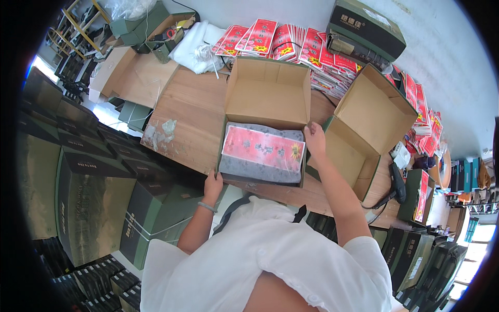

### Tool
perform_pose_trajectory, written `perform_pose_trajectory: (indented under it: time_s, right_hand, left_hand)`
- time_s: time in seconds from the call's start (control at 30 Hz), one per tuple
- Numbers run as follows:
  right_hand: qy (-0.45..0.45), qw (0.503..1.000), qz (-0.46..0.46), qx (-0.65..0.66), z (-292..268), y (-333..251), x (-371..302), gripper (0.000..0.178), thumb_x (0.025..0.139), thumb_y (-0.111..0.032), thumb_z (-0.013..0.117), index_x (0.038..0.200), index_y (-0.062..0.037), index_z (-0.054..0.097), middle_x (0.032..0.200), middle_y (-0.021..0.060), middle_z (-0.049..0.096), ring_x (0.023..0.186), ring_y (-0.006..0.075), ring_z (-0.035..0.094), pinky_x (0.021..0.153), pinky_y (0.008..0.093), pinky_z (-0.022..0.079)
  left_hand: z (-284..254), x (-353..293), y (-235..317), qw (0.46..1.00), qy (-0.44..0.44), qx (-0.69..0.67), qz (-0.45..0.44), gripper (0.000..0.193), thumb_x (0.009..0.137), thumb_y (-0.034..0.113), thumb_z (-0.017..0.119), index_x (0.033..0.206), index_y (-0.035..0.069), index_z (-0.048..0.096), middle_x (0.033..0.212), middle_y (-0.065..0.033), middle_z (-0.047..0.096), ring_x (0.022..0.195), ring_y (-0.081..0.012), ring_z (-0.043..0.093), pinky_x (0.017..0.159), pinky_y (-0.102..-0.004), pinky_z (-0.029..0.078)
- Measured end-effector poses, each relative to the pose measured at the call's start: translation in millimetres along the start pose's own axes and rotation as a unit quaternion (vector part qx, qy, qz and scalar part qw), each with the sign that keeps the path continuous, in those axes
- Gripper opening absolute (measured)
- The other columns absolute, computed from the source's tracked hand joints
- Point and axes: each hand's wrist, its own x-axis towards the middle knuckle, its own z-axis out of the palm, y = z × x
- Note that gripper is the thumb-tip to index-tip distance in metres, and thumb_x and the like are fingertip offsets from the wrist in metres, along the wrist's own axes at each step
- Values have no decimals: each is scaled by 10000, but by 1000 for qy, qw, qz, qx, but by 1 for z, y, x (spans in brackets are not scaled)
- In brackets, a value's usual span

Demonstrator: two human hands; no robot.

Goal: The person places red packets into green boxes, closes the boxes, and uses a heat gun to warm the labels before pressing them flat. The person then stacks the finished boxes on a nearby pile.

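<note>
Open box [267,99], hands [211,187] at side edges, tabletop [195,114] stretching left

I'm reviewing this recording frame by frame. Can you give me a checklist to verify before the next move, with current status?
1. Lid raised: ok, open at the far side of the box.
2. Red sheet on the grey wrapping, inside the box: ok.
3. Hands placed: ok, left hand at the near left corner, right hand at the right side, near the lid.
4. Firm grip: cannot tell, fingers partly hidden.
5. Free room to the right: not ok, another open box sits close by.
6. Contents under the wrapping: cannot tell, covered.
</note>
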Motion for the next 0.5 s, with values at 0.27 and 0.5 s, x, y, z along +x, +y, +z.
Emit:
perform_pose_trajectory:
  time_s: [0.27,0.5]
  right_hand:
    - [-255,905,271,207,31,20,63,493,987,-454,551,1121,13,634,934,76,647,812,177,596,723,326,491]
    - [-192,942,103,256,27,28,37,330,994,-277,571,1166,3,592,1038,75,640,937,160,581,814,300,487]
  left_hand:
    - [-30,11,-31,998,4,-62,-16,322,962,215,525,1196,3,595,1043,-271,655,992,-441,621,848,-455,489]
    - [-28,11,-19,937,-3,-345,-47,685,998,585,356,1429,60,438,1283,-179,592,1144,-290,594,955,-394,468]
